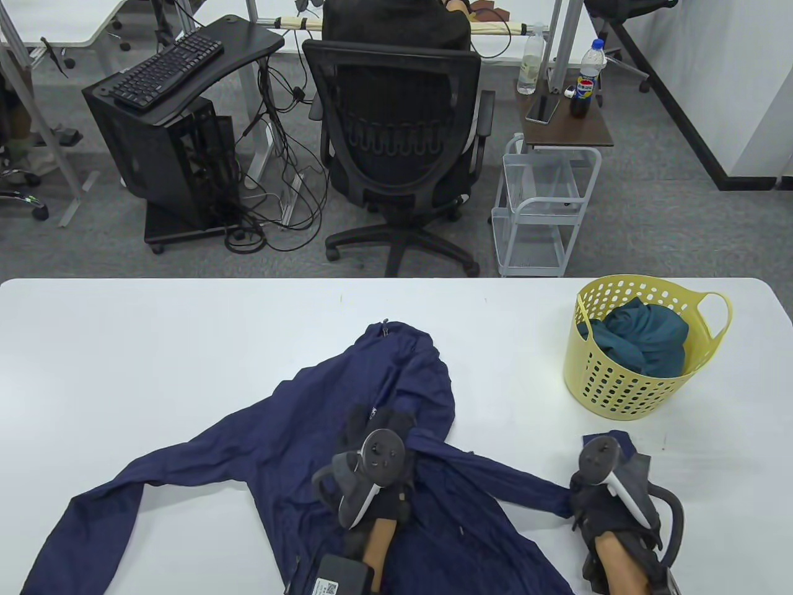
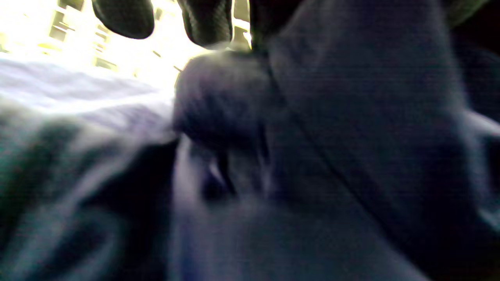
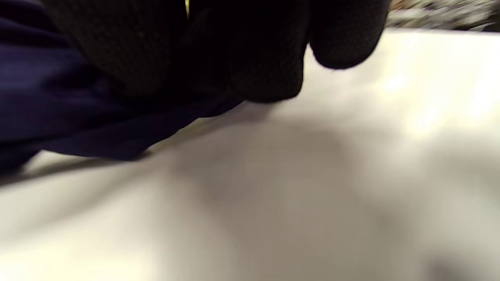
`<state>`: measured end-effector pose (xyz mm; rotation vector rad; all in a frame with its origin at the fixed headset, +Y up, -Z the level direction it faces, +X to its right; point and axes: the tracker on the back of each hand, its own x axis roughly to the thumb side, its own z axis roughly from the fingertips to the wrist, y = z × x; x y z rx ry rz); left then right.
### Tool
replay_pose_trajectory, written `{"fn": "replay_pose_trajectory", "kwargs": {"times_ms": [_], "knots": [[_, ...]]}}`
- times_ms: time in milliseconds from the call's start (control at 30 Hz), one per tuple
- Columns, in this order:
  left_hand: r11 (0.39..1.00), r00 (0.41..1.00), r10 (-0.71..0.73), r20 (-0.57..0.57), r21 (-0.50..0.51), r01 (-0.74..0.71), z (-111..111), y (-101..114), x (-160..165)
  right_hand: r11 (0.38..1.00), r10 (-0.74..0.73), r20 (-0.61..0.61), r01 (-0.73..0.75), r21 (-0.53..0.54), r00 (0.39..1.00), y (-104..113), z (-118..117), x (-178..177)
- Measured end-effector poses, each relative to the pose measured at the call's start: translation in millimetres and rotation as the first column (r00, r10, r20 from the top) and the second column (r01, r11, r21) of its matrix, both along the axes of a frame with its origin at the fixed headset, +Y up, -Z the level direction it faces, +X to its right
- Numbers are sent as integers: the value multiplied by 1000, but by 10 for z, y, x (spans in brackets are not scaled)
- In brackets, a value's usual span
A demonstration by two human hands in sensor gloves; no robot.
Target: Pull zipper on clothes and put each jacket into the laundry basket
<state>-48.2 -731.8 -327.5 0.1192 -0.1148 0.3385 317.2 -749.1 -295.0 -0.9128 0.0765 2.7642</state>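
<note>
Table view: the blue jacket (image 1: 297,434) lies flat on the white table (image 1: 124,347). The left hand (image 1: 372,465) grabs its middle. The right hand (image 1: 610,496) grips one sleeve end beside the yellow basket (image 1: 619,378).

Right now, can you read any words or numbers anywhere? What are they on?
No text reads clearly.
Cola bottle on the side table: a round red, white and blue logo, letters too small to read.
White sticker on the black box by the left hand: a square code and print, too small to read.
Navy jacket, yellow basket: no text visible.
</note>
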Motion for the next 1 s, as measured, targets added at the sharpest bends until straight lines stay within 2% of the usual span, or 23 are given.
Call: {"fn": "replay_pose_trajectory", "kwargs": {"times_ms": [33, 67, 100, 133, 200, 267, 400, 467, 533, 567, 633, 700, 733, 800, 833, 933, 1000], "knots": [[999, 998, -19, 54, -28, 20, 0, -7, 49, 999, -10, 43, 8, 51, 999, 30, 29, 77], [993, 983, -47, 180, -99, 66, 0, -29, 143, 990, -51, 112, 36, 136, 992, 70, 91, 204], [984, 965, -52, 258, -152, 94, 10, -35, 202, 984, -84, 127, 63, 168, 988, 82, 122, 275], [975, 947, -50, 318, -192, 116, 13, -37, 241, 982, -111, 124, 90, 165, 986, 81, 147, 332], [974, 943, -28, 331, -201, 99, 17, 1, 227, 990, -124, 104, 116, 79, 987, 59, 162, 350], [982, 956, 12, 293, -185, 45, 12, 52, 137, 989, -143, 27, 142, 40, 989, 50, 132, 277], [998, 998, 44, 48, -36, -42, 17, 159, -163, 983, -171, -237, 182, 27, 956, 79, 31, -228], [997, 999, 47, -25, -52, -48, -8, 136, -258, 983, -158, -377, 181, 28, 913, 83, 8, -526], [990, 998, 34, -61, -137, -42, -61, 59, -332, 982, -149, -541, 189, 20, 828, 47, -11, -857], [980, 998, 27, -60, -195, -38, -92, -6, -360, 982, -164, -639, 187, -32, 751, 2, -28, -1043], [970, 998, 22, -59, -240, -35, -129, -94, -377, 979, -199, -702, 174, -108, 684, -75, -31, -1249], [969, 999, -9, -47, -246, -3, -162, -157, -351, 956, -289, -745, 132, -263, 601, -194, -16, -1400], [969, 999, -31, -43, -248, 19, -171, -171, -332, 949, -300, -751, 102, -299, 588, -228, 0, -1422], [963, 997, -78, -24, -260, 69, -185, -202, -274, 912, -341, -727, 24, -408, 596, -286, 58, -1412], [956, 996, -85, -11, -282, 78, -187, -227, -230, 899, -370, -705, 41, -437, 605, -247, 103, -1366], [922, 997, -50, 61, -381, 69, -149, -324, -71, 914, -337, -637, 81, -397, 693, -113, 141, -1169], [854, 991, -41, 129, -510, 102, -55, -407, 101, 921, -321, -582, 103, -377, 747, -61, 117, -996]]}}
